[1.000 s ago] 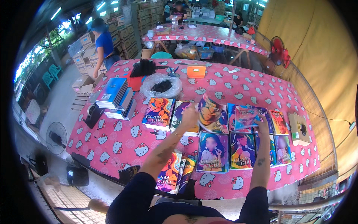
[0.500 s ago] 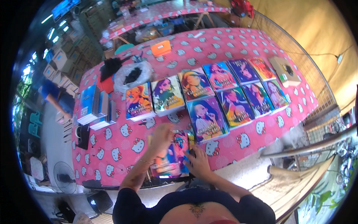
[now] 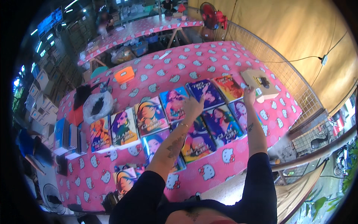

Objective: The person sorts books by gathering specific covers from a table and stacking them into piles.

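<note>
Rows of notebooks with colourful illustrated covers lie on the pink cartoon-print table. My left hand (image 3: 194, 108) is over the row, fingers apart, between a blue-covered notebook (image 3: 172, 102) and a purple spiral-bound notebook (image 3: 209, 94). Farther right, my right hand (image 3: 250, 96) is beside the right edge of a red-orange notebook (image 3: 226, 86), close to a brown cardboard box (image 3: 257, 83). Its fingers look loosely bent with nothing seen in them. Near the front edge, a smaller group of notebooks (image 3: 125, 179) is partly hidden by my left sleeve.
At the left stand stacked blue notebooks (image 3: 64, 136), with a clear plastic bag (image 3: 97, 107) holding something black behind them. An orange pouch (image 3: 124, 74) lies farther back. A metal rail (image 3: 317, 149) runs along the right. Another pink table (image 3: 138, 33) and a red fan (image 3: 210, 16) stand beyond.
Both hands have left the notebooks at the front edge and reached forward and right over the rows. The view has turned, so the table's contents sit farther left.
</note>
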`<action>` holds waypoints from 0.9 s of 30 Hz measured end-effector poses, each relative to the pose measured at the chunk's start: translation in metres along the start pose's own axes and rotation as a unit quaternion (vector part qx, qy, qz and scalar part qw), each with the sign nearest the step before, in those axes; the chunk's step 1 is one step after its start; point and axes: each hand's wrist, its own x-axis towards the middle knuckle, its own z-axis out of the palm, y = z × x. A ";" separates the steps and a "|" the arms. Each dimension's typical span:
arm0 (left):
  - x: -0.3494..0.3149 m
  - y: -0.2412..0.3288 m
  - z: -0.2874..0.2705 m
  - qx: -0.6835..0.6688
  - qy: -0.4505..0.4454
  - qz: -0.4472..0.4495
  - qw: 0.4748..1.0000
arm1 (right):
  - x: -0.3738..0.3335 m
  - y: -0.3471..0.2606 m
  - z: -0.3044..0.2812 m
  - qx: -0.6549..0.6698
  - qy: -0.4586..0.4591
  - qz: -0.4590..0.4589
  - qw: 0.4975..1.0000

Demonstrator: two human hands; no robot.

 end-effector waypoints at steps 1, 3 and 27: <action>0.003 0.006 0.009 0.062 0.018 -0.013 0.998 | 0.009 0.019 0.016 -0.007 -0.019 -0.013 1.000; 0.026 -0.017 0.014 -0.062 -0.089 -0.074 0.991 | 0.018 0.028 0.038 -0.096 -0.205 -0.073 0.971; -0.243 -0.305 -0.333 -0.068 -0.015 0.199 0.977 | -0.597 -0.286 -0.175 0.246 -0.384 -0.067 0.888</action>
